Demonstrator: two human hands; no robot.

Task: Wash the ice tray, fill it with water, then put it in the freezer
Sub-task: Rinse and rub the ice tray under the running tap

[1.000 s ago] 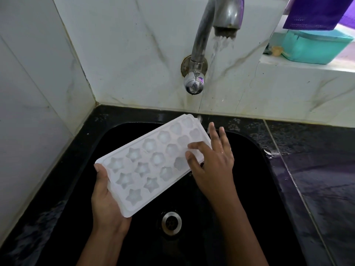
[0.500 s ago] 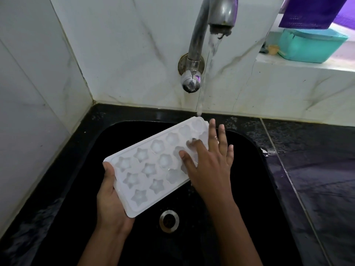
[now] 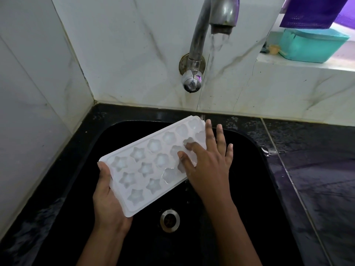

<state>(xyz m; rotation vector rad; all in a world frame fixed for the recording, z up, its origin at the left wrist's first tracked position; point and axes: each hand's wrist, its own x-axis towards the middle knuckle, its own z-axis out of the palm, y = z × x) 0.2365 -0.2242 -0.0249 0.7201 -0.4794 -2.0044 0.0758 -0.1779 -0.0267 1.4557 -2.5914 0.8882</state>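
Note:
A white ice tray [image 3: 148, 166] with star and flower shaped cells hangs tilted over the black sink [image 3: 247, 189]. My left hand [image 3: 106, 200] grips its near left end from below, thumb on the rim. My right hand [image 3: 207, 162] lies on the tray's far right end with fingers spread, the index finger bent into a cell. Water runs from the metal tap [image 3: 217, 18] and falls at the tray's far corner.
The drain [image 3: 170, 220] sits under the tray in the sink bottom. White marble walls close the left and back. A wet black counter [image 3: 315, 169] lies to the right. A teal container [image 3: 311, 46] and purple cloth [image 3: 311, 10] are on the ledge at upper right.
The tray has shifted slightly to the right under the water stream. My right hand has slid along the tray's far end, its fingers rubbing over the cells. The left hand keeps its grip.

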